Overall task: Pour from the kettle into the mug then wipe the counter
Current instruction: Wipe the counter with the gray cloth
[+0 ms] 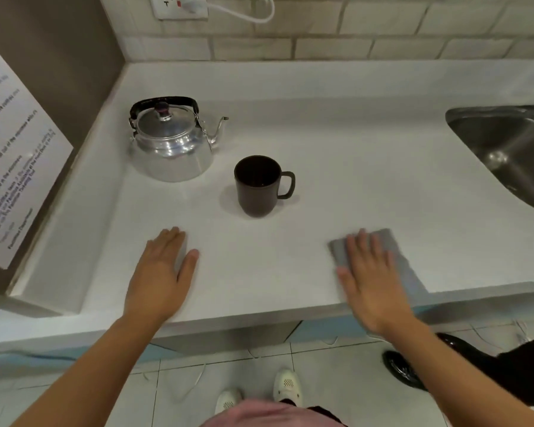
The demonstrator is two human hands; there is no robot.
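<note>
Grey cloth (379,257) under flat right hand (372,278) (fingers spread, gripping nothing); left hand (161,272) likewise, on counter (336,180)

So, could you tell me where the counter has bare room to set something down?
The widest bare patch lies between the mug and the sink. Another runs behind the kettle to the wall. The front edge is crowded: left hand, right hand on the cloth.
</note>
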